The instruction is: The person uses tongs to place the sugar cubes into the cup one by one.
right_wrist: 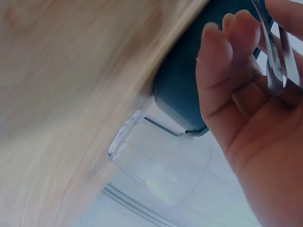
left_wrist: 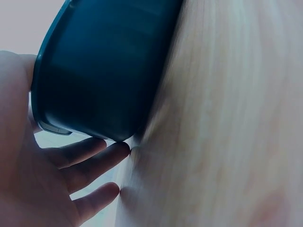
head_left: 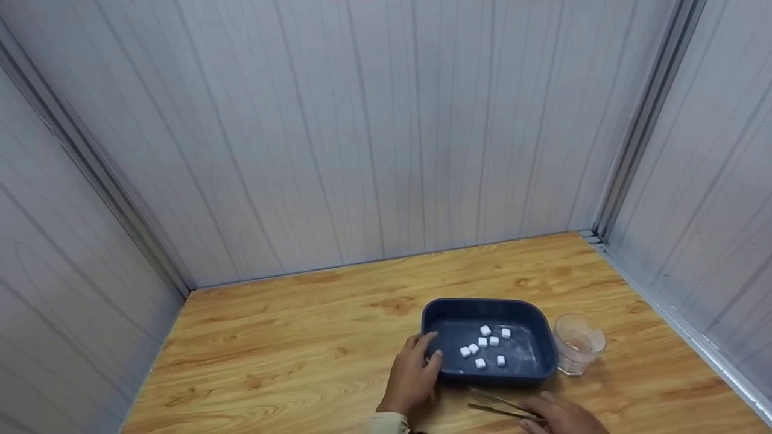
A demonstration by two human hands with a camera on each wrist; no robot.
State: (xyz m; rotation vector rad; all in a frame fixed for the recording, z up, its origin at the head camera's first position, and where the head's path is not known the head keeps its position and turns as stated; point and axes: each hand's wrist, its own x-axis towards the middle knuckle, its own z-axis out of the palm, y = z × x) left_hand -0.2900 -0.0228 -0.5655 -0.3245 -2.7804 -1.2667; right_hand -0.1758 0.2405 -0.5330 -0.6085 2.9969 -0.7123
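Observation:
A dark blue rectangular tray [head_left: 525, 377] stands on the table, with several small white cubes [head_left: 483, 342] scattered over its floor. My left hand [head_left: 413, 371] grips the tray's left end. In the left wrist view, fingertips of the left hand [left_wrist: 52, 175] meet the tray's outer wall [left_wrist: 102, 71] near its base. My right hand [head_left: 561, 416] holds metal tongs [head_left: 500, 402] in front of the tray, their arms spread apart and pointing left. Part of the tongs [right_wrist: 274, 61] lies across the fingers of the right hand [right_wrist: 255, 109] in the right wrist view.
A clear glass [head_left: 579, 343] stands close against the tray's right end; the right wrist view shows the glass [right_wrist: 161, 156] beside the tray's corner. The wooden table [head_left: 271, 343] meets pale panel walls [head_left: 362, 132] at the back and sides.

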